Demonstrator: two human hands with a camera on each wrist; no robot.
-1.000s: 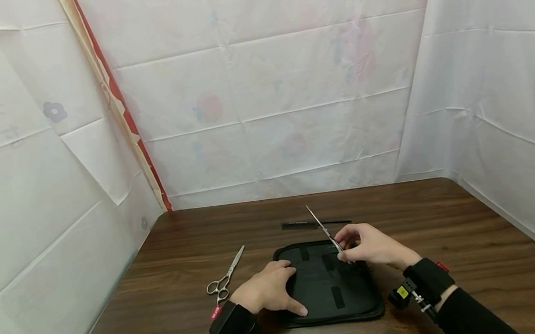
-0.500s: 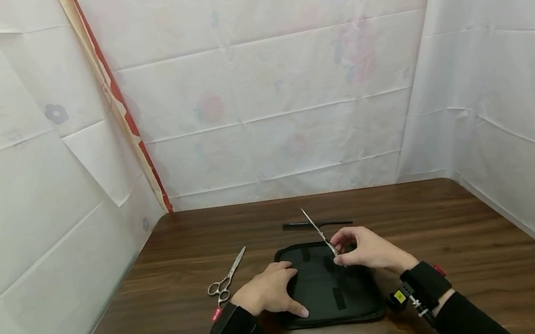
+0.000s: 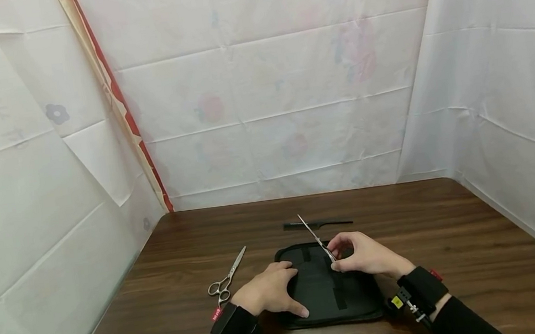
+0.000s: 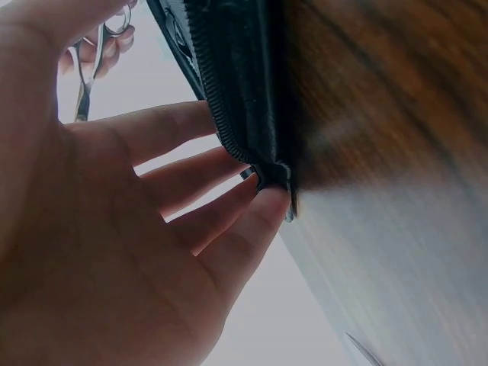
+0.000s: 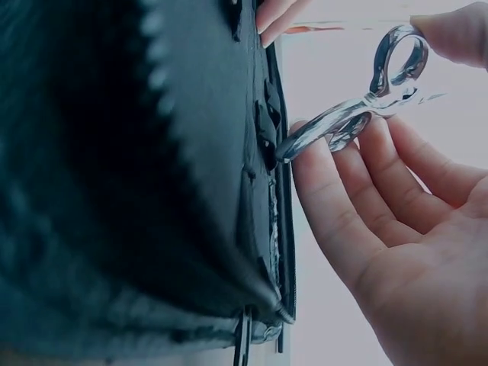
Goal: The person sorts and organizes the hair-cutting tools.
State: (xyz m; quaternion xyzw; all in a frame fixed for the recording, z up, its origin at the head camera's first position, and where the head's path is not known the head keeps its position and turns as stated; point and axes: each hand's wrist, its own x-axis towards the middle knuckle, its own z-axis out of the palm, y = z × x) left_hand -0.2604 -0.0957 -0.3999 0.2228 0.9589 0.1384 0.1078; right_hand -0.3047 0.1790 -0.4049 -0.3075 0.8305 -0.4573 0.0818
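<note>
The right grip (image 3: pixel 364 255), pinching the scissors (image 3: pixel 315 237) by their loops, should angle them low while the left grip (image 3: pixel 269 290), fingers spread, steadies the left edge of the case (image 3: pixel 317 290).

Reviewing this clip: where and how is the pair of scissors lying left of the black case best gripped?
Probably by the handles, just ahead of the finger rings, coming from above on the near side. The scissors lie flat on the table, rings toward the person and slim pointed blades away. The left hand, at the case, is nearest.
</note>
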